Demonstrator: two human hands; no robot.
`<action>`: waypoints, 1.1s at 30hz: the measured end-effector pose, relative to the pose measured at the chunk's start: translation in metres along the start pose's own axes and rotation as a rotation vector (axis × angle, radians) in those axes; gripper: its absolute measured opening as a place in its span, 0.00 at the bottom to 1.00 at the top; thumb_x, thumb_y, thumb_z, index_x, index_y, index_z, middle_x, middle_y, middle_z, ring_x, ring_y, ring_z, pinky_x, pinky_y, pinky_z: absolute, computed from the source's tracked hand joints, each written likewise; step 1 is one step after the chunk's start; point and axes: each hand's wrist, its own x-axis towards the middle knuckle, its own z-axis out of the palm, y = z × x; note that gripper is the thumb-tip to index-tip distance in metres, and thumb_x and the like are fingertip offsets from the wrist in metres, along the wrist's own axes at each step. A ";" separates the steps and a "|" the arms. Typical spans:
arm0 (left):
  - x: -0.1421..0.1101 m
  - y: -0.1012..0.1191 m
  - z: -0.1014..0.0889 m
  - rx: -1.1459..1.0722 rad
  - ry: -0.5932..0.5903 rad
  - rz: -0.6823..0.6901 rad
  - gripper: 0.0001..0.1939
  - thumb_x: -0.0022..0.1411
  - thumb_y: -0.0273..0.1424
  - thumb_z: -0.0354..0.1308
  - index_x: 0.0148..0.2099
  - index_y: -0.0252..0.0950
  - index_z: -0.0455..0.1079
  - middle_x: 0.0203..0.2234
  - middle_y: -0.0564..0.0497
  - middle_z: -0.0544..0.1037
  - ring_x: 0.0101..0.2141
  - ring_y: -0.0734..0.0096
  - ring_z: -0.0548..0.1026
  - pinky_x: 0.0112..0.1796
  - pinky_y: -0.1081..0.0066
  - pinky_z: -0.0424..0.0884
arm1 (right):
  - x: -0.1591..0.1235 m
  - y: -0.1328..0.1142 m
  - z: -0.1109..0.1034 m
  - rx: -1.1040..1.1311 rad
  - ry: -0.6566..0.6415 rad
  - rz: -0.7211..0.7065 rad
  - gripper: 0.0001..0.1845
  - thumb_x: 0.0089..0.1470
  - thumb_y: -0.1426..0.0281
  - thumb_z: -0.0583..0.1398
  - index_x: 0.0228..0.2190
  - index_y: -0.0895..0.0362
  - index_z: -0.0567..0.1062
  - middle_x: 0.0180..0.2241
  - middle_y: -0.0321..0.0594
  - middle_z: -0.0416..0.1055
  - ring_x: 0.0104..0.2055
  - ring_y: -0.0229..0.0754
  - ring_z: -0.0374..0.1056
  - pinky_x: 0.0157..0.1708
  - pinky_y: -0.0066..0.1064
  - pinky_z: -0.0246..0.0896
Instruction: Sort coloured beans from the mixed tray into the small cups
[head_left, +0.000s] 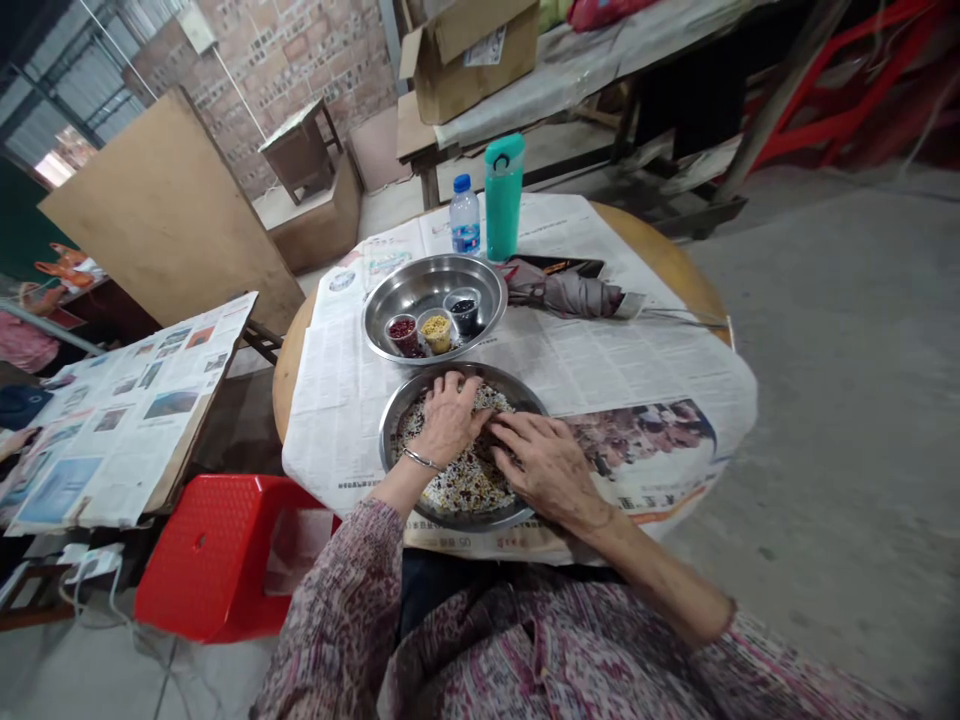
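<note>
A steel basin [388, 430] in front of me holds a mix of white, dark and yellowish grains and beans [469, 480]. My left hand [450, 415], with a bracelet [422, 459] at its wrist, lies over the far side of the mix, fingers apart. From the right, my right hand [547, 465] reaches over the rim, its bent fingers apart and touching the grains near my left thumb. Behind stands a second steel basin [409, 290] with three clear cups: one of red beans [403, 334], one of yellow beans [436, 332], one of black beans [464, 312].
Newspaper covers the round table [675, 370]. Beyond the basins stand a water bottle [465, 220] and a turquoise flask [503, 200]; a folded umbrella [562, 293] lies to their right. A red stool [214, 550] and another newspaper-covered table [142, 410] are at left.
</note>
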 end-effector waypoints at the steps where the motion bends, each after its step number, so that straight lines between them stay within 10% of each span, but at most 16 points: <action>1: 0.003 0.001 0.002 -0.017 -0.019 0.030 0.16 0.67 0.35 0.57 0.55 0.39 0.67 0.50 0.45 0.69 0.52 0.58 0.67 0.54 0.59 0.67 | 0.000 0.000 0.000 -0.014 -0.017 -0.010 0.14 0.59 0.71 0.55 0.45 0.57 0.77 0.49 0.46 0.76 0.51 0.50 0.67 0.51 0.41 0.55; 10: -0.054 -0.006 -0.009 -0.181 -0.094 0.144 0.06 0.68 0.30 0.55 0.45 0.38 0.71 0.41 0.49 0.72 0.46 0.65 0.71 0.53 0.64 0.69 | 0.000 0.000 -0.004 0.028 -0.023 0.023 0.15 0.62 0.70 0.52 0.45 0.58 0.76 0.47 0.48 0.76 0.49 0.49 0.68 0.51 0.42 0.56; 19: -0.099 -0.013 -0.006 -0.199 -0.013 -0.047 0.13 0.65 0.20 0.51 0.47 0.40 0.69 0.44 0.49 0.69 0.47 0.67 0.69 0.52 0.64 0.70 | 0.018 -0.001 0.003 0.061 -0.302 -0.363 0.23 0.56 0.66 0.62 0.54 0.50 0.71 0.56 0.45 0.69 0.59 0.53 0.61 0.55 0.48 0.56; 27: -0.092 -0.014 -0.004 -0.048 0.034 -0.203 0.14 0.65 0.21 0.51 0.50 0.41 0.68 0.48 0.46 0.68 0.48 0.60 0.67 0.49 0.61 0.70 | 0.038 0.017 0.009 0.041 -0.280 -0.121 0.21 0.49 0.86 0.54 0.42 0.57 0.76 0.42 0.47 0.73 0.48 0.48 0.65 0.47 0.36 0.63; 33: -0.106 -0.005 -0.011 -0.099 -0.020 -0.147 0.20 0.62 0.35 0.63 0.55 0.43 0.63 0.50 0.47 0.65 0.51 0.59 0.66 0.50 0.61 0.70 | 0.033 0.007 0.006 -0.033 -0.186 -0.066 0.14 0.60 0.72 0.56 0.46 0.58 0.76 0.51 0.52 0.70 0.52 0.53 0.62 0.47 0.41 0.63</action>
